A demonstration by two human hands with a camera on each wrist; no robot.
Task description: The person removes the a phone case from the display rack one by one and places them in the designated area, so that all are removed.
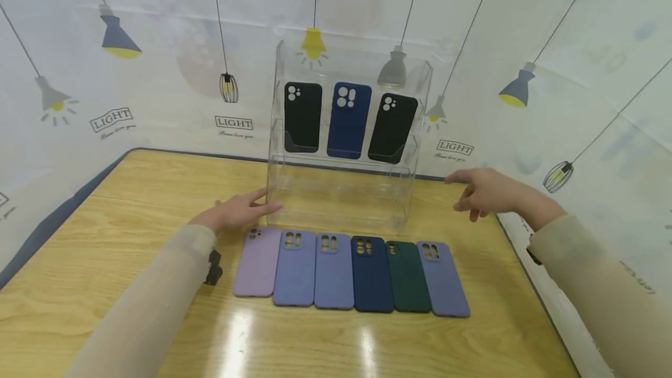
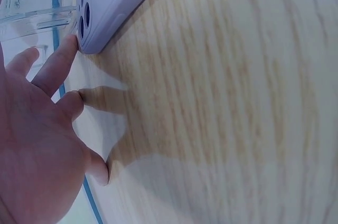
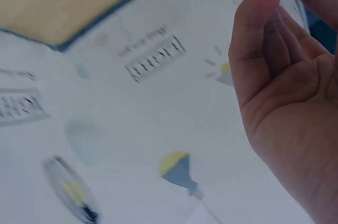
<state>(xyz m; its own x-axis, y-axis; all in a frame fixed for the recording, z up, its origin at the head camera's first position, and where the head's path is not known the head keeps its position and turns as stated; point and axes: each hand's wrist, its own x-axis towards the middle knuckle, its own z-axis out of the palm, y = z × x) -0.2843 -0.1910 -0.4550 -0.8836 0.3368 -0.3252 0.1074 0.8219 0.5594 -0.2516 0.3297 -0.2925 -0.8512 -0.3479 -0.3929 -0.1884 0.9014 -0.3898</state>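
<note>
A clear plastic tiered rack (image 1: pixel 336 194) stands upright at the back of the table. Its upper tier holds a black phone case (image 1: pixel 303 115), a blue phone case (image 1: pixel 348 124) and another black phone case (image 1: pixel 395 130). At the rack's lower left side, my left hand (image 1: pixel 238 210) has its fingers spread and straight, fingertips right at the clear plastic. In the left wrist view a fingertip lies beside the camera-hole end of the pinkish-lilac phone case (image 2: pixel 113 5). My right hand (image 1: pixel 485 190) hovers right of the rack, fingers loosely bent, holding nothing.
In front of the rack lies a row of phone cases: pinkish-lilac, two periwinkle (image 1: pixel 295 273), navy (image 1: pixel 373 279), green (image 1: pixel 409 282) and purple (image 1: pixel 446 284). A lamp-patterned white covering (image 1: pixel 173 92) rises behind the wooden table (image 1: pixel 115 238).
</note>
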